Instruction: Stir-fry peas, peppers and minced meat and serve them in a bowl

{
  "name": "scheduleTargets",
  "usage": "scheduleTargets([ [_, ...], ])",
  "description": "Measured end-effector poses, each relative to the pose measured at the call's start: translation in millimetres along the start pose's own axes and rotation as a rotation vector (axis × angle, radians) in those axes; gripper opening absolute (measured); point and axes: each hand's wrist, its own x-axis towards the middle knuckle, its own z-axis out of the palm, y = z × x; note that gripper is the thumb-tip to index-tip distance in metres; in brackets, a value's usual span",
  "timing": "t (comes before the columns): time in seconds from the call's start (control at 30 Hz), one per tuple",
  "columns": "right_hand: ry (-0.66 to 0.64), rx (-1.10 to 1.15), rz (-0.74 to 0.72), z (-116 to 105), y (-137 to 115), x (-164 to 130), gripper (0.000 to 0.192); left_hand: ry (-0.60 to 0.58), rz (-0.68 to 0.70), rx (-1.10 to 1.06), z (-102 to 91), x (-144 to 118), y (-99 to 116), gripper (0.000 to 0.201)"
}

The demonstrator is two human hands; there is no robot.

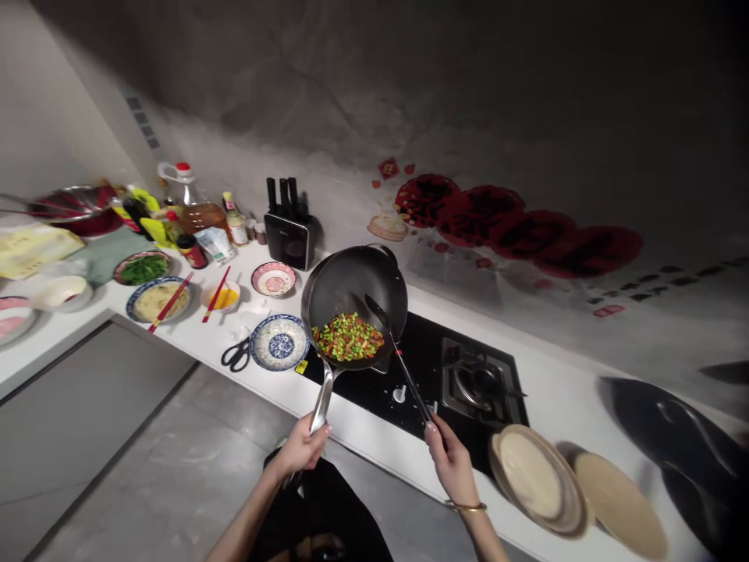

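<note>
The wok (354, 308) is tilted over the stove (409, 367), at twelve o'clock from both hands. Its handle (321, 402) is gripped by the left hand (301, 449); the spatula (398, 355) is held by the right hand (448, 460).

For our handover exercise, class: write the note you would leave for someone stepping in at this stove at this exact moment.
Left hand: gripping the steel handle of the black round wok, which is tilted toward the person over the black glass cooktop.
Right hand: holding the long black spatula, its blade inside the wok.
Contents: chopped green and red vegetables heaped at the wok's near, lower side.
Done: vegetables are in the wok.
Left: nothing plated; the blue-patterned round plate beside the wok holds no food.
</note>
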Motion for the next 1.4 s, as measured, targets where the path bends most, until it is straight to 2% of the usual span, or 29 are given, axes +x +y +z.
scheduleTargets([
  [0.1, -0.079, 0.043, 0.008, 23, -4, 4, 0.057, 0.111, 0.08, 0.069, -22.9, -14, 2, 0.041],
  [0.17, -0.137, 0.162, 0.05, 56, -11, -7, 0.054, 0.179, 0.105, 0.109, -41.9, -21, 3, 0.039],
  [0.23, -0.157, 0.34, 0.099, 102, -21, -28, 0.05, 0.236, 0.116, 0.128, -62.8, -27, 3, 0.039],
  [0.33, -0.158, 0.58, 0.16, 188, -43, -69, 0.041, 0.319, 0.139, 0.165, -95.0, -33, 1, 0.038],
  [0.47, -0.102, 0.841, 0.327, 297, -77, -110, 0.047, 0.415, 0.212, 0.3, -137.2, -39, 5, 0.036],
  [0.53, -0.091, 0.917, 0.387, 336, -92, -120, 0.052, 0.425, 0.265, 0.385, -157.5, -42, 11, 0.035],
  [0.63, -0.072, 0.98, 0.423, 374, -106, -127, 0.053, 0.426, 0.32, 0.519, -186.0, -46, 21, 0.032],
  [0.77, -0.029, 1.004, 0.43, 403, -114, -133, 0.052, 0.412, 0.343, 0.652, -215.4, -54, 27, 0.03],
  [0.9, -0.002, 0.981, 0.403, 419, -113, -139, 0.052, 0.387, 0.34, 0.742, -230.5, -59, 26, 0.031],
  [1.1, 0.053, 0.987, 0.399, 432, -114, -142, 0.05, 0.393, 0.332, 0.828, -238.0, -60, 27, 0.03],
  [1.23, 0.078, 1.004, 0.389, 434, -115, -142, 0.046, 0.378, 0.303, 0.848, -239.8, -59, 27, 0.03],
  [1.4, 0.098, 0.972, 0.378, 435, -110, -141, 0.044, 0.376, 0.339, 0.859, -239.7, -58, 22, 0.029],
])
